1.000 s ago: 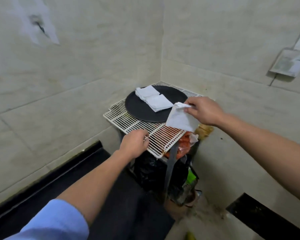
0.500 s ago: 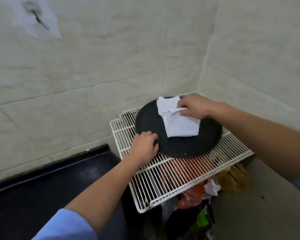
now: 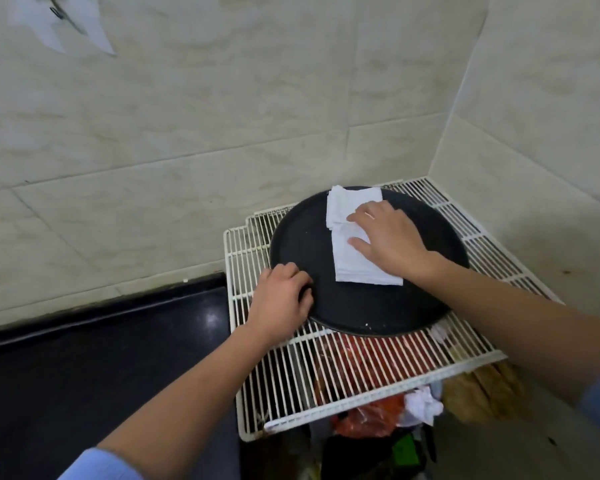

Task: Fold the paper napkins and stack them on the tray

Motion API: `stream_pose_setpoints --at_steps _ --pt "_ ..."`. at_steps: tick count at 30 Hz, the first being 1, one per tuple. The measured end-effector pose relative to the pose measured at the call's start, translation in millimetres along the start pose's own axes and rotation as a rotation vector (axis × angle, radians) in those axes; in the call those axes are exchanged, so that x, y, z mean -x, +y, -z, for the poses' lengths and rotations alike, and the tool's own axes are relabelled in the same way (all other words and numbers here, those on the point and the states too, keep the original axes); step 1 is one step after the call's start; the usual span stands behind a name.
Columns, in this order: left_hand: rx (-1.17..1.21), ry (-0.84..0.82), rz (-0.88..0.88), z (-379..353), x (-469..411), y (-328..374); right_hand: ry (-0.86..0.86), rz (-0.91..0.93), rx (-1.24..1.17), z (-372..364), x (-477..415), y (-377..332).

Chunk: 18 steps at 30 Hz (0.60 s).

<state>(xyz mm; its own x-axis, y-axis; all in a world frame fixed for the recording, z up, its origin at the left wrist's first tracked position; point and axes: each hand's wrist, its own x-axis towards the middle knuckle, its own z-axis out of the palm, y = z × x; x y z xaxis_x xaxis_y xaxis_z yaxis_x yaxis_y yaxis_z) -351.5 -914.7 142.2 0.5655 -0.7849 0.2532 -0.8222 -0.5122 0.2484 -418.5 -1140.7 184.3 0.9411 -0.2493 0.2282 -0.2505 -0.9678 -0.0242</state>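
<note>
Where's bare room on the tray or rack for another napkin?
Free: near half of the tray, between the folded napkins and its near rim; its left part, between napkins and the left hand gripping the rim; the wire rack strip in front. Crowded: far side, under napkins and the right hand.

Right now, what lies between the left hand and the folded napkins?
Only bare black tray, in the head view; the left hand holds its rim, the napkins lie farther in.

no text, label, brand or number can be read anywhere; the green packet (image 3: 403,448) below the wire rack (image 3: 329,375) is too blurred.
</note>
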Motion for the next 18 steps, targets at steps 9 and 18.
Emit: stream_pose_setpoints --at_steps 9,18 --pt "0.014 0.032 -0.033 -3 4 -1 -0.155 -0.010 -0.088 -29 27 -13" --pt "-0.033 0.062 -0.030 48 88 -49 0.056 0.024 -0.064 15 12 -94"
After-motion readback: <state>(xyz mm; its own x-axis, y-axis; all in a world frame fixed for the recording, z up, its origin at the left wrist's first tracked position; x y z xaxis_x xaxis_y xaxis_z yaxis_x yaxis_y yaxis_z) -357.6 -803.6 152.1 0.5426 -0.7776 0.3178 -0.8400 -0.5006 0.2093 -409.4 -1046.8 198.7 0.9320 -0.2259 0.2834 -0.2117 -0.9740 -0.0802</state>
